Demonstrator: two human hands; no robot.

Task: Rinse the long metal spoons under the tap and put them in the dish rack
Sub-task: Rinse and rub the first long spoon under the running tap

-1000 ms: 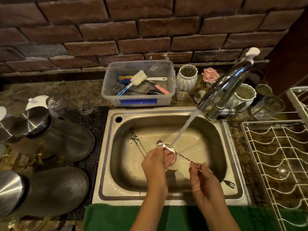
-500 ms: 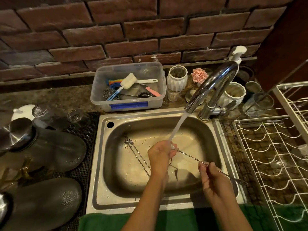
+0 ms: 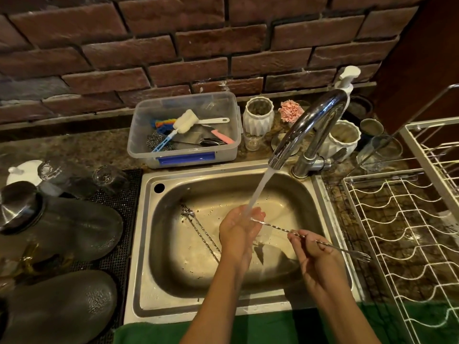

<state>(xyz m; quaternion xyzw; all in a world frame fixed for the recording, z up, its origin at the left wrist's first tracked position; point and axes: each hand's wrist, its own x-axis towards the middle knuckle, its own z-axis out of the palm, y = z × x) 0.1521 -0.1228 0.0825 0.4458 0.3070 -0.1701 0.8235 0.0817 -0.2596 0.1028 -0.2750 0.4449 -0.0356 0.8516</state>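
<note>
A long twisted metal spoon (image 3: 275, 227) lies across the steel sink (image 3: 323, 202), its forked end (image 3: 363, 256) pointing right toward the rack. My right hand (image 3: 315, 259) pinches its stem near the middle. My left hand (image 3: 239, 228) is closed around the bowl end, which is hidden, right where the water stream (image 3: 258, 192) from the chrome tap (image 3: 308, 127) lands. Two more long spoons (image 3: 201, 232) rest on the sink floor at the left. The white wire dish rack (image 3: 402, 234) stands to the right of the sink.
A clear plastic tub (image 3: 183, 157) with brushes and scourers sits behind the sink. White vases (image 3: 258, 115), glasses (image 3: 380, 152) and a soap pump (image 3: 347, 78) crowd around the tap. Dark shakers (image 3: 62, 229) and upturned glasses lie on the black mat at the left. A green towel (image 3: 268, 328) covers the front edge.
My left hand has closed over the spoon's bowl, which was visible a second ago, and rubs it under the stream. The view has shifted a little toward the rack.
</note>
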